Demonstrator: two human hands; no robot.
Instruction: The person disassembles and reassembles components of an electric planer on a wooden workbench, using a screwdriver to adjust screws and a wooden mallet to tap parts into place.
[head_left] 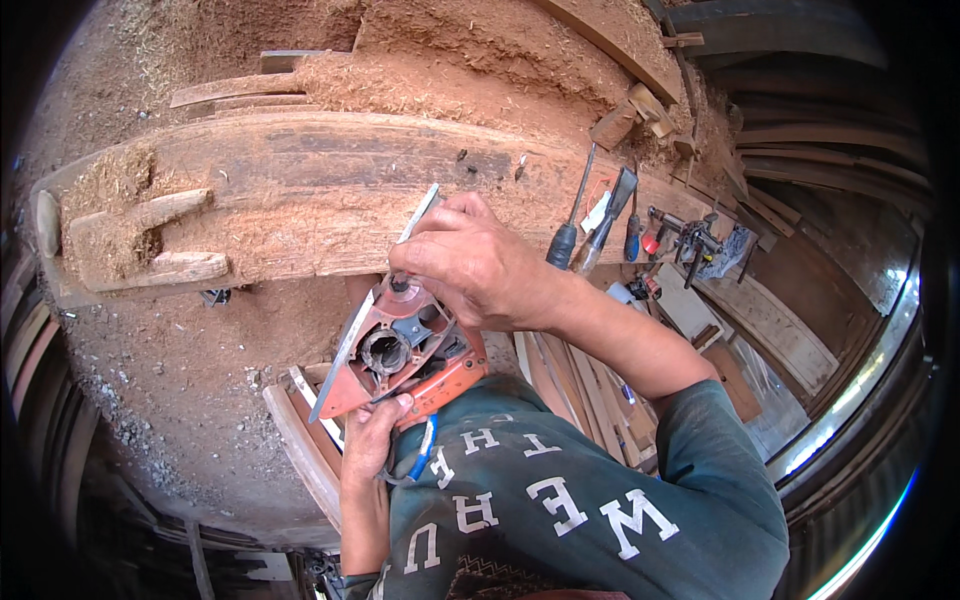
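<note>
An orange electric hand planer (440, 388) is tilted on its side in front of my body, with its grey metal sole facing left. Its side is uncovered, and a round, dusty cavity and inner parts show. My left hand (372, 436) is closed round the rear end of the planer, beside a blue-wrapped cord (424, 448). The right hand (472, 262) reaches over the front end, fingers bent and pinched near a dark round knob (401, 285). Its palm side and some fingertips are hidden, so I cannot tell whether a small part is between them.
A long, worn wooden bench (330, 190) runs across, strewn with shavings, with wood blocks (175, 208) at its left. On its right lie a screwdriver (563, 243), a chisel (607, 221), a blue-handled tool (633, 236) and a metal tool (698, 236). Planks (590, 390) stand beside me.
</note>
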